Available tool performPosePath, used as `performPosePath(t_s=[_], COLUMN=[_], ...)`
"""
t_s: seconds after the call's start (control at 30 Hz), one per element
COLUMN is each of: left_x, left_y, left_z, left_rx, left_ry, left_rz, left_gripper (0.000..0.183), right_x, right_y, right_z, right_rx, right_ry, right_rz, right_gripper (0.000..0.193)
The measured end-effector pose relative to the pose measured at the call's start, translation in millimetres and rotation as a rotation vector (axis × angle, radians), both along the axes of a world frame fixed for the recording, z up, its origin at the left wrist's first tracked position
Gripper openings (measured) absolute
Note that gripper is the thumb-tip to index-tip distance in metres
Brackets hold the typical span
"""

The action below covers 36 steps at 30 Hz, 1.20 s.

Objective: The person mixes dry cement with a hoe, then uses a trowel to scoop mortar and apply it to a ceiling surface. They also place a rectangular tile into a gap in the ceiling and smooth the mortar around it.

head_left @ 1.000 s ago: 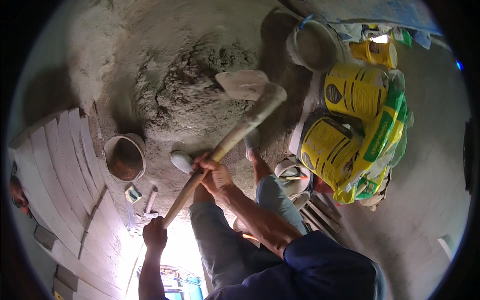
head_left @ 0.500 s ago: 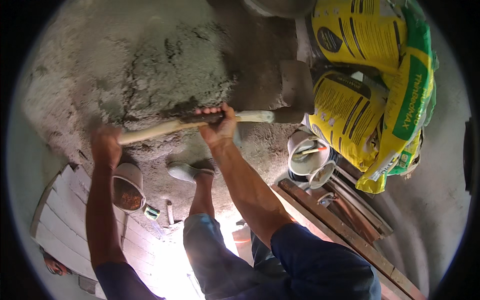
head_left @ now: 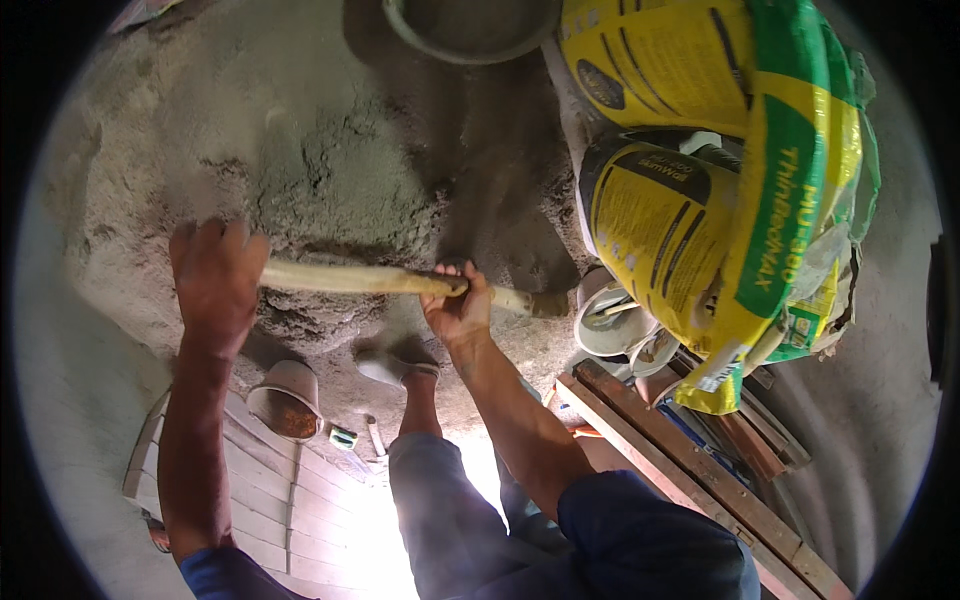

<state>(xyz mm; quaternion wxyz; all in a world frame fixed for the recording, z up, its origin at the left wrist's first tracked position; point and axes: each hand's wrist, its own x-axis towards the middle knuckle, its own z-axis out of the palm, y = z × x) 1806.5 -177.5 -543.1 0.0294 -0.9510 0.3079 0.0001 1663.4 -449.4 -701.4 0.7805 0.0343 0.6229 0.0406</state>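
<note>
A hoe [head_left: 340, 279] with a pale wooden handle lies nearly level across the front of a grey mortar heap [head_left: 340, 170]. My left hand [head_left: 215, 275] is closed round the left end of the handle. Farther right, my right hand [head_left: 458, 305] grips the same handle from below, close to a dark band on it. The hoe's dark head [head_left: 550, 304] is at the right end, blurred and hard to make out against the shadowed ground.
Yellow and green bags [head_left: 670, 230] are piled at the right. A round basin [head_left: 475, 30] sits at the far edge. Nearer are a bucket [head_left: 285, 400], a white pail [head_left: 605, 320], timber lengths [head_left: 690, 450] and pale stacked panels [head_left: 260, 480]. My foot [head_left: 385, 368] stands before the heap.
The hoe has been drawn nearer, and its right end has dropped from beside the bags. Both hands still hold the handle. The view has shifted, bringing more of the basin into sight.
</note>
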Motion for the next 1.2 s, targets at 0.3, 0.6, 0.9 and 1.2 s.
performPosePath(t_s=[0.3,0.6,0.9,1.2], left_x=[-175,-260,-180,-193], left_y=[72,184,249,196], left_z=[164,248,182,161], left_rx=[0.45,-0.004,-0.127,0.185], left_ry=[0.453,0.6,0.74,0.98], left_rz=[0.406,1.198,1.513,1.301], left_gripper=[0.03,0.032,0.023,0.014], right_x=[-45,-160,-405,-628], right_y=[35,14,-120,-58], right_z=[113,84,195,262], right_rx=[0.205,-0.501,-1.189,-0.911], right_ry=[-0.282,-0.762,0.294,0.57], right_rz=[0.432,1.31,1.365,1.189], right_gripper=[0.015,0.037,0.031,0.025])
